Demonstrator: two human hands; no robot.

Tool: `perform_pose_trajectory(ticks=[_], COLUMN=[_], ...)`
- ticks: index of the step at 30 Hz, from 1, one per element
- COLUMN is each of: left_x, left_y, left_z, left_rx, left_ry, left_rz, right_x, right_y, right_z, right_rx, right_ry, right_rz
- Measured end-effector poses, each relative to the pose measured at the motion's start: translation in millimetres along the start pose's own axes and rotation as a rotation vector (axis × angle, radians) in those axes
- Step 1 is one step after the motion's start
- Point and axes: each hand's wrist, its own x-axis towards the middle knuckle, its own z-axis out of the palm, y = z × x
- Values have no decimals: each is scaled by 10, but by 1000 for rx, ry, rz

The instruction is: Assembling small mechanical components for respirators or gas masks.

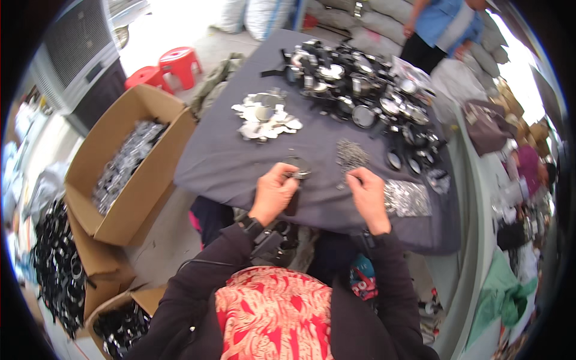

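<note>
My left hand (273,191) is closed with thumb and fingertips on the edge of a round, dark, glassy disc with a metal rim (299,167), held low over the grey cloth. My right hand (368,197) is pinched at the near side of a heap of small grey metal pieces (351,154). Whatever sits between its fingertips is too small to make out. Beyond my left hand lies a pile of flat white and silvery pieces (264,115). A clear packet of shiny small parts (407,198) rests right of my right hand.
A large heap of black and silver watch-like pieces (360,84) covers the table's far right. Left of the cloth-covered table (228,156) stands a cardboard box (90,171) of wrapped parts. Red stools (180,65) are behind it. Another person (447,27) stands at the far right.
</note>
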Motion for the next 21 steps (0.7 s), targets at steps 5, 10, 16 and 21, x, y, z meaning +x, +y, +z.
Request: perform_pose_trajectory(ticks=[5, 10, 16, 21], left_x=[-39, 65, 91, 65], left_y=[53, -88, 46, -4], left_z=[-13, -65, -24, 50], left_rx=[-131, -60, -90, -23], left_ry=[19, 18, 7, 51], left_rz=[7, 71, 32, 46], right_x=[-50, 201, 194, 419], right_y=[-78, -44, 84, -374], right_z=[213, 79, -157, 188], right_rx=[14, 74, -4, 125], right_ry=[-106, -2, -83, -198], right_rz=[-74, 17, 51, 27])
